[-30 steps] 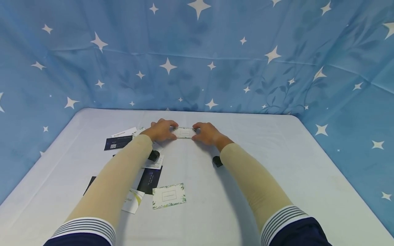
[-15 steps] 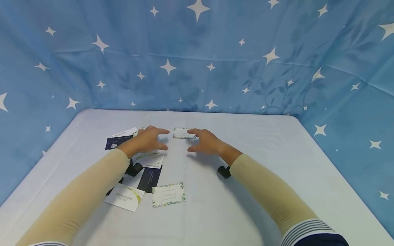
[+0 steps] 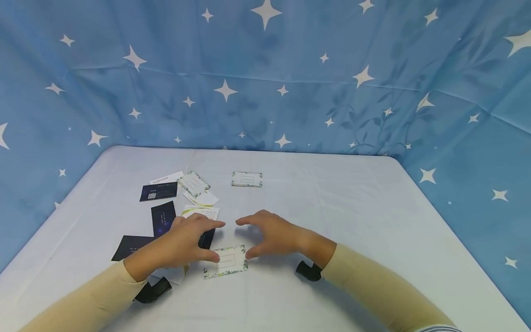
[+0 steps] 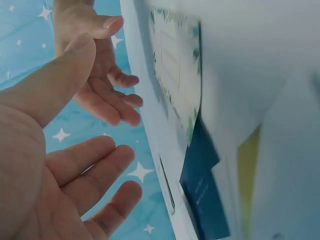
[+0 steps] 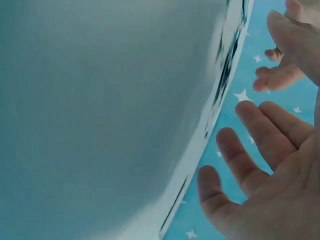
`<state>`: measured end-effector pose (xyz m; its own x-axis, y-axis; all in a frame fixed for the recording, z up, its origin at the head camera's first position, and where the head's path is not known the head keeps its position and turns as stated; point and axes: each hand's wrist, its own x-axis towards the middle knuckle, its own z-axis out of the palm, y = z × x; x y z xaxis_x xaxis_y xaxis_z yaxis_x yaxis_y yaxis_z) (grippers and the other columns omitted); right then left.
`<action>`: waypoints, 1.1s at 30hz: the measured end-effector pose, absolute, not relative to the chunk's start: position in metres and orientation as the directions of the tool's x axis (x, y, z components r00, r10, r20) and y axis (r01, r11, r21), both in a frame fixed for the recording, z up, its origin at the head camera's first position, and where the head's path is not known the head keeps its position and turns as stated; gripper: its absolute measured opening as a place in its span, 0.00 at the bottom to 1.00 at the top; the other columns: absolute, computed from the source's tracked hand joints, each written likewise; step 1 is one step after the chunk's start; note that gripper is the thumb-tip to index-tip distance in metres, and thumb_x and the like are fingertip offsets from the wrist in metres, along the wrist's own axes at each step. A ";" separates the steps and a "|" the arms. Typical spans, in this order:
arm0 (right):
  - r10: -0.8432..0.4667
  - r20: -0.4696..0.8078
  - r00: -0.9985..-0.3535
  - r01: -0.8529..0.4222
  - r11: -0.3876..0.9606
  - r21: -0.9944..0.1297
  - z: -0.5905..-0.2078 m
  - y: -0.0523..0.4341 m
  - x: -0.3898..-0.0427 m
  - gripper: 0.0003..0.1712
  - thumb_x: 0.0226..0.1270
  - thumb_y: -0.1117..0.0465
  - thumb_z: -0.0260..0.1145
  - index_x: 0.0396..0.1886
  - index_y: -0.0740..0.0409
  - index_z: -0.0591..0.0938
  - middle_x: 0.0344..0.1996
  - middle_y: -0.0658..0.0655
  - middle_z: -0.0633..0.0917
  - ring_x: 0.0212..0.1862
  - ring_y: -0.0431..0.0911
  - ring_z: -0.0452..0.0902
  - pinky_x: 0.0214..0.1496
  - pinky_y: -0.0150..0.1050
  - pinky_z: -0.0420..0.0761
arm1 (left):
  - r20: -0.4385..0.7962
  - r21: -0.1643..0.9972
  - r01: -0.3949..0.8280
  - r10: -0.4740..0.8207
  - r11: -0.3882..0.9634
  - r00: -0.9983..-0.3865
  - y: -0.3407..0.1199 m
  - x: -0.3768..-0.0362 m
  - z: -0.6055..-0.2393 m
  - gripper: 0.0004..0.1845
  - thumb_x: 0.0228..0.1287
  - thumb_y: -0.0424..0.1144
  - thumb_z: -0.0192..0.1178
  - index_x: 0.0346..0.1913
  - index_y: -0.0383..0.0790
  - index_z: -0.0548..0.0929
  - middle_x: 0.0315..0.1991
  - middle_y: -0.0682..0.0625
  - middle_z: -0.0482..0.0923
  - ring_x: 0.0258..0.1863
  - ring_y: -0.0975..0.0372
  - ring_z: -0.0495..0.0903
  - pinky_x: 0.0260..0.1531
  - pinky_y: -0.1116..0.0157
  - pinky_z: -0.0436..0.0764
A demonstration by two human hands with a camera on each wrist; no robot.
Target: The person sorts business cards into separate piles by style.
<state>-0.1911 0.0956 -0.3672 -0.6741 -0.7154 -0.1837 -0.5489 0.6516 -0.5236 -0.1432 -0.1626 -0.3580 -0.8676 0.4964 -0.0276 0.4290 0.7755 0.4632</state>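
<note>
While your left hand and right hand hover with fingers loose, holding nothing, a careless pinch at lower centre could skid the leaf-bordered card.

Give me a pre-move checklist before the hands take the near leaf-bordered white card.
1. Left hand free: ok, fingers relaxed, holding nothing.
2. Right hand free: ok, fingers relaxed, holding nothing.
3. Near leaf-bordered white card lies flat on the white table: ok.
4. Card clear of neighbours: cannot tell; in the left wrist view a dark blue card looks tucked under its edge.
5. Hands flank the card: ok, one on each side.
6. Far leaf-bordered white card out of the way: ok, it lies apart.
</note>
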 end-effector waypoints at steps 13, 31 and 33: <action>-0.734 -0.181 -0.654 -0.594 0.647 -0.478 -0.373 0.092 -0.172 0.42 0.55 0.44 0.79 0.69 0.49 0.76 0.62 0.45 0.78 0.63 0.44 0.68 0.66 0.45 0.66 | 0.042 0.396 0.443 0.466 0.804 -0.884 -0.157 -0.108 -0.372 0.37 0.35 0.50 0.83 0.55 0.44 0.84 0.47 0.60 0.81 0.52 0.59 0.71 0.41 0.54 0.59; -0.768 -0.127 -0.628 -0.705 0.631 -0.323 -0.375 0.090 -0.168 0.34 0.62 0.46 0.73 0.66 0.51 0.78 0.60 0.44 0.81 0.60 0.44 0.70 0.62 0.46 0.67 | 0.071 0.314 0.448 0.450 0.837 -0.890 -0.153 -0.111 -0.376 0.25 0.46 0.45 0.78 0.51 0.45 0.86 0.41 0.59 0.81 0.47 0.61 0.72 0.40 0.54 0.59; -0.770 -0.117 -0.627 -0.711 0.628 -0.316 -0.375 0.090 -0.167 0.33 0.62 0.47 0.73 0.65 0.52 0.79 0.59 0.44 0.81 0.59 0.44 0.71 0.62 0.45 0.68 | 0.064 0.319 0.442 0.446 0.839 -0.893 -0.153 -0.111 -0.376 0.26 0.46 0.46 0.79 0.51 0.45 0.86 0.41 0.59 0.81 0.47 0.61 0.72 0.40 0.54 0.59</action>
<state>-0.1674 0.0905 -0.3750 -0.6274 -0.7699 -0.1171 -0.7114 0.6278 -0.3158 -0.1109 -0.1534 -0.3760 -0.8928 0.4458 0.0641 0.4416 0.8385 0.3191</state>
